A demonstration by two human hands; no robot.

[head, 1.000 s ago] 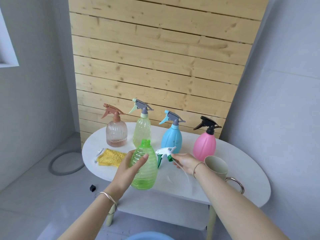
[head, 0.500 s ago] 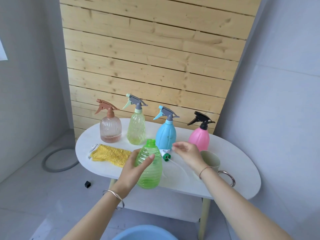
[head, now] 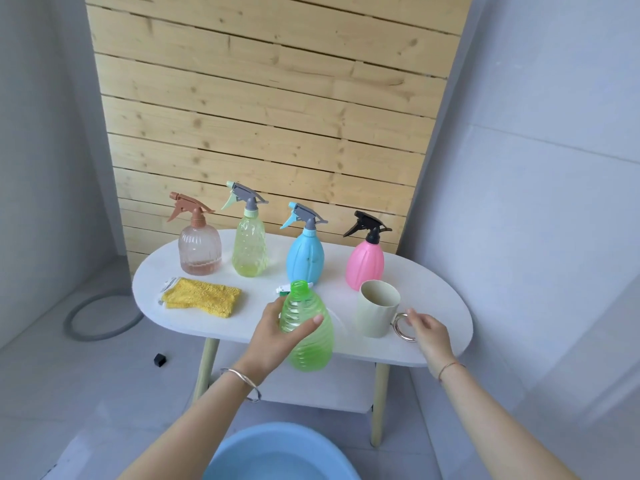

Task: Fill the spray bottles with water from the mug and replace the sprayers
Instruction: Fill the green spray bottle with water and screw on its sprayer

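My left hand [head: 277,336] grips a green ribbed spray bottle [head: 307,332] with its neck uncapped, upright at the front of the white oval table [head: 440,299]. Its white and green sprayer [head: 284,289] lies on the table just behind the bottle, mostly hidden. A cream mug [head: 376,311] stands to the right. My right hand [head: 427,332] is at the mug's metal ring handle [head: 403,327], fingertips touching it, fingers apart. Along the back stand a brown-topped clear bottle [head: 199,244], a yellow-green bottle [head: 250,245], a blue bottle [head: 305,254] and a pink bottle [head: 365,261], all with sprayers on.
A yellow cloth [head: 204,299] lies on the table's left part. A blue basin [head: 280,455] sits on the floor below me. A grey hose ring [head: 100,317] and a small black cap [head: 159,359] lie on the floor at left. A lower shelf [head: 311,389] is under the table.
My right hand has let go of the white and green sprayer, leaving it on the table, and moved right to the mug's handle. My left hand keeps hold of the green bottle.
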